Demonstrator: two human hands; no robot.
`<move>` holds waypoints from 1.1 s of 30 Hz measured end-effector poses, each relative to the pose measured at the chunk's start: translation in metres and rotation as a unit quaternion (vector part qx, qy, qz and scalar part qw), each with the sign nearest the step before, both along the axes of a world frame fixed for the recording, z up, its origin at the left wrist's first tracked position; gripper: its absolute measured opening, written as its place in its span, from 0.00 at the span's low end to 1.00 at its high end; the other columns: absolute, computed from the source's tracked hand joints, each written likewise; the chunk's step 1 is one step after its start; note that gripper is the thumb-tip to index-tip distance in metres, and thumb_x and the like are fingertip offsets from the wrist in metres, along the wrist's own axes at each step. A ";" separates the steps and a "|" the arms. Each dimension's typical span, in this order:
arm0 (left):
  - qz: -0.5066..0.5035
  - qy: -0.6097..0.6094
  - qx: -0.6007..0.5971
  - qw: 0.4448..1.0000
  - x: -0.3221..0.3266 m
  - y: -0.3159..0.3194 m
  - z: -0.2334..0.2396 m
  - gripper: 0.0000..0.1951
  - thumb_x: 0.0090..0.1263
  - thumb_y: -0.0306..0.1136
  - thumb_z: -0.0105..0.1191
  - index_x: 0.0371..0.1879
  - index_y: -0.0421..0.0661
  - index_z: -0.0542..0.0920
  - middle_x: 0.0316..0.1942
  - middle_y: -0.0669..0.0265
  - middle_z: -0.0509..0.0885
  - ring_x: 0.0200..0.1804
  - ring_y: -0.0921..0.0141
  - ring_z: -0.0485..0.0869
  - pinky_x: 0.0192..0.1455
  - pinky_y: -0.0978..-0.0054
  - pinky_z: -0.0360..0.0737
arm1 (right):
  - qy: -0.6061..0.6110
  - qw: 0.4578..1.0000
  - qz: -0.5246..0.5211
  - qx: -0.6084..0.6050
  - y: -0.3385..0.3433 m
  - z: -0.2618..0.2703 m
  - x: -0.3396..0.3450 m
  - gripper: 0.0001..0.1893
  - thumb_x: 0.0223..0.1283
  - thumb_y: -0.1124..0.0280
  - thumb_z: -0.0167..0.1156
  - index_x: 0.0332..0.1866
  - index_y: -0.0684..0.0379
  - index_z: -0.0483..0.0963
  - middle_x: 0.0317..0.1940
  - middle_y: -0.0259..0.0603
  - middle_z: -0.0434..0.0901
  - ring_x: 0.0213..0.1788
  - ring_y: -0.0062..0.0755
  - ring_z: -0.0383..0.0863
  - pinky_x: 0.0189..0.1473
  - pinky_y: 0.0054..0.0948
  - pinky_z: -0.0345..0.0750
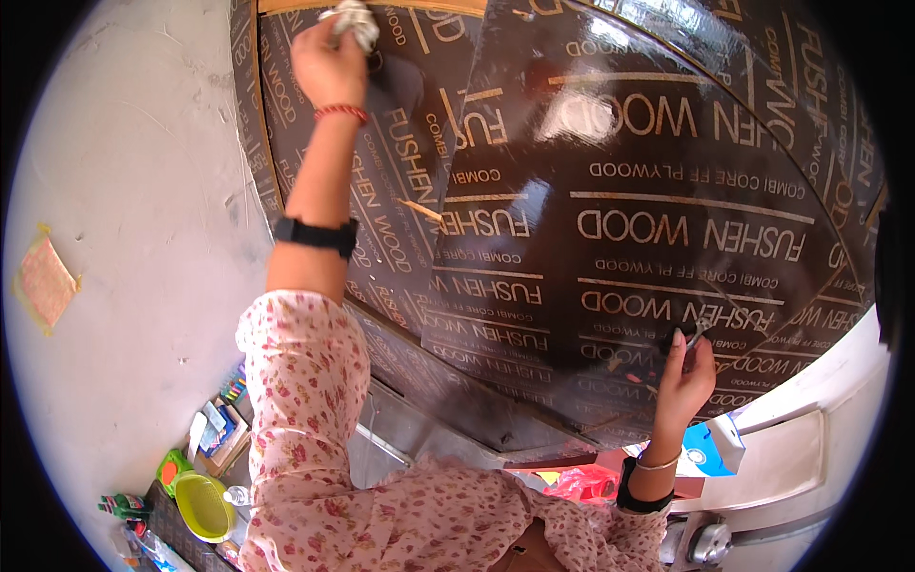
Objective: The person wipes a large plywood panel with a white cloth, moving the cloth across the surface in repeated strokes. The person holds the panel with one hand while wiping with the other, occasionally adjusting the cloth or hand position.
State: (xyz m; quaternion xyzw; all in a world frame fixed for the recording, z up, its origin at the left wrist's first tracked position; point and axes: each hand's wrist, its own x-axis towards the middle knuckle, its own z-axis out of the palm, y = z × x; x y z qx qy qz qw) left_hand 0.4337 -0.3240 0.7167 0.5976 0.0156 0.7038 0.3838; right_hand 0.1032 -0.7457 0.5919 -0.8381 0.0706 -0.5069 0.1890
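Note:
My left hand (329,64) reaches far out over a glossy dark brown film-faced plywood board (629,164) and pinches a crumpled whitish cloth or paper wad (357,25) near the board's far edge. Low on the right, my right hand (686,372) is over the same surface, with a small pale thin item (699,332) between thumb and fingers; its exact kind is unclear. A thin wood sliver (423,210) rests near a seam between two boards. Small pinkish scraps (636,377) lie left of my right hand.
A pale wall (129,143) runs along the left. Below left stand a yellow-green plastic basket (204,506), a clear bottle (237,495) and stacked books (221,436). Near my body are a red plastic bag (582,486) and a blue and white paper bag (715,447).

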 end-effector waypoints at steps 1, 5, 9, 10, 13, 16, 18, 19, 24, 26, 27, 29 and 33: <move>-0.015 -0.043 0.056 0.997 -0.006 -0.013 -0.004 0.12 0.62 0.30 0.66 0.45 0.45 0.90 0.47 0.55 0.88 0.50 0.59 0.86 0.56 0.66 0.82 | 0.011 1.000 -0.011 -0.010 0.001 0.001 -0.001 0.11 0.72 0.67 0.62 0.38 0.66 0.76 0.24 0.37 0.74 0.25 0.23 0.71 0.27 0.26 0.70; -0.071 -0.138 0.209 0.966 -0.027 -0.064 -0.028 0.18 0.63 0.22 0.64 0.51 0.54 0.89 0.54 0.59 0.87 0.56 0.58 0.85 0.59 0.66 0.82 | 0.022 0.999 -0.020 -0.025 0.004 0.003 -0.002 0.11 0.73 0.67 0.61 0.40 0.66 0.77 0.26 0.40 0.77 0.25 0.26 0.75 0.26 0.28 0.73; -0.009 -0.128 0.228 0.965 -0.007 -0.038 -0.025 0.19 0.63 0.20 0.62 0.52 0.53 0.88 0.54 0.57 0.87 0.55 0.55 0.86 0.59 0.67 0.82 | 0.015 1.000 -0.006 -0.017 0.003 0.000 0.000 0.12 0.74 0.66 0.60 0.41 0.66 0.77 0.28 0.40 0.79 0.27 0.27 0.75 0.30 0.27 0.72; 0.018 -0.135 0.202 0.970 0.004 -0.021 -0.020 0.17 0.65 0.21 0.60 0.52 0.50 0.88 0.55 0.54 0.86 0.55 0.54 0.86 0.60 0.65 0.82 | 0.019 1.000 -0.004 0.006 0.003 0.000 0.001 0.12 0.74 0.65 0.60 0.41 0.65 0.77 0.28 0.40 0.79 0.28 0.27 0.75 0.31 0.27 0.72; 0.055 -0.058 0.084 0.993 0.031 0.033 -0.011 0.15 0.68 0.24 0.57 0.52 0.45 0.87 0.54 0.50 0.86 0.56 0.52 0.85 0.61 0.62 0.80 | 0.024 1.000 -0.017 0.004 0.001 -0.002 0.000 0.12 0.74 0.65 0.60 0.41 0.65 0.77 0.28 0.41 0.79 0.28 0.29 0.74 0.31 0.28 0.71; -0.022 -0.015 0.022 0.999 0.032 0.041 -0.011 0.15 0.69 0.26 0.57 0.53 0.43 0.86 0.55 0.47 0.85 0.59 0.50 0.82 0.65 0.58 0.78 | 0.029 0.999 -0.026 -0.014 0.000 -0.002 0.001 0.12 0.74 0.65 0.60 0.40 0.65 0.76 0.27 0.42 0.77 0.27 0.30 0.73 0.31 0.28 0.71; -0.062 -0.010 0.060 0.996 0.018 0.021 -0.016 0.15 0.69 0.27 0.58 0.54 0.43 0.86 0.57 0.47 0.84 0.61 0.50 0.82 0.66 0.58 0.77 | 0.021 0.999 -0.024 -0.022 0.000 -0.002 0.002 0.13 0.73 0.65 0.60 0.38 0.66 0.75 0.26 0.42 0.76 0.27 0.31 0.72 0.31 0.28 0.70; -0.063 -0.075 0.101 0.990 0.008 0.003 -0.021 0.15 0.69 0.28 0.58 0.54 0.43 0.85 0.58 0.47 0.83 0.62 0.50 0.81 0.67 0.58 0.77 | 0.010 0.999 -0.020 -0.023 0.000 -0.002 0.003 0.13 0.73 0.65 0.60 0.38 0.66 0.75 0.26 0.43 0.76 0.26 0.32 0.71 0.31 0.28 0.70; -0.094 -0.093 0.227 0.965 -0.021 -0.027 -0.045 0.15 0.69 0.25 0.59 0.54 0.47 0.85 0.58 0.49 0.83 0.61 0.51 0.82 0.63 0.63 0.80 | -0.003 0.999 0.029 0.045 0.000 -0.005 0.006 0.12 0.75 0.65 0.60 0.42 0.66 0.77 0.27 0.36 0.77 0.29 0.22 0.70 0.32 0.24 0.70; -0.048 -0.084 0.229 0.969 -0.002 0.001 -0.039 0.17 0.67 0.22 0.57 0.54 0.50 0.85 0.57 0.53 0.84 0.56 0.51 0.84 0.58 0.60 0.82 | -0.001 1.000 0.020 0.022 -0.001 -0.007 0.006 0.12 0.75 0.65 0.59 0.44 0.66 0.78 0.29 0.33 0.78 0.30 0.19 0.70 0.32 0.22 0.70; -0.029 -0.100 0.221 0.970 0.012 0.021 -0.034 0.15 0.66 0.21 0.56 0.50 0.48 0.85 0.51 0.52 0.86 0.50 0.50 0.85 0.53 0.58 0.83 | 0.005 1.000 0.016 0.025 -0.002 -0.007 0.005 0.12 0.75 0.65 0.59 0.44 0.66 0.78 0.29 0.34 0.78 0.30 0.19 0.70 0.32 0.22 0.70; 0.006 -0.060 0.172 0.983 0.043 0.062 -0.023 0.11 0.70 0.24 0.53 0.48 0.45 0.85 0.46 0.49 0.86 0.47 0.49 0.85 0.50 0.55 0.83 | 0.016 0.999 0.008 0.029 -0.003 -0.008 0.005 0.12 0.75 0.65 0.59 0.43 0.66 0.78 0.28 0.34 0.78 0.29 0.20 0.71 0.32 0.22 0.70; 0.050 0.097 0.146 0.983 0.074 0.128 -0.013 0.16 0.75 0.34 0.50 0.57 0.47 0.82 0.52 0.48 0.85 0.54 0.49 0.83 0.56 0.54 0.80 | 0.024 1.000 -0.008 0.016 -0.003 -0.006 0.006 0.12 0.75 0.65 0.59 0.42 0.66 0.78 0.28 0.35 0.78 0.28 0.21 0.72 0.32 0.23 0.70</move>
